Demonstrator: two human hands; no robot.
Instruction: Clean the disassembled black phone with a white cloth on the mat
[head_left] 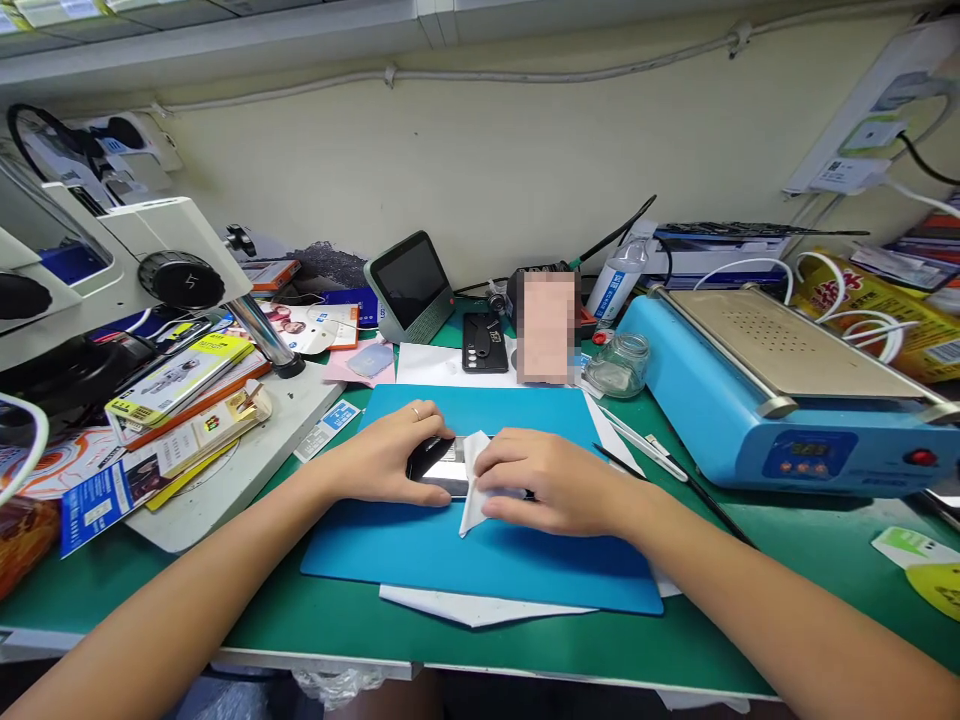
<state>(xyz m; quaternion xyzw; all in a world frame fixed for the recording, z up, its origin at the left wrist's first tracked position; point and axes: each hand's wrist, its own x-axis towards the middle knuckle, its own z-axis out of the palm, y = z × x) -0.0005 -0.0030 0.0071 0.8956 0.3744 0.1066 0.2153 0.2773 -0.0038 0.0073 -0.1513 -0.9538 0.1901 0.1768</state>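
A phone (442,472) with a dark, shiny face lies crosswise on the blue mat (420,545). My left hand (394,450), with a ring on one finger, grips the phone's left end between thumb and fingers. In my right hand (544,478) a folded white tissue (471,505) is pinched and pressed against the phone's face. My right fingers and the tissue cover the phone's right part. Behind the mat lies a black phone case (485,343) or phone, back side up; which of the two I cannot tell.
A blue heating plate machine (750,400) stands right, with white tweezers (645,445) beside the mat. A glass jar (621,365), a bottle (619,280) and a smart display (412,285) stand behind. At left, a microscope stand (281,340) rises beside piled boxes (184,380).
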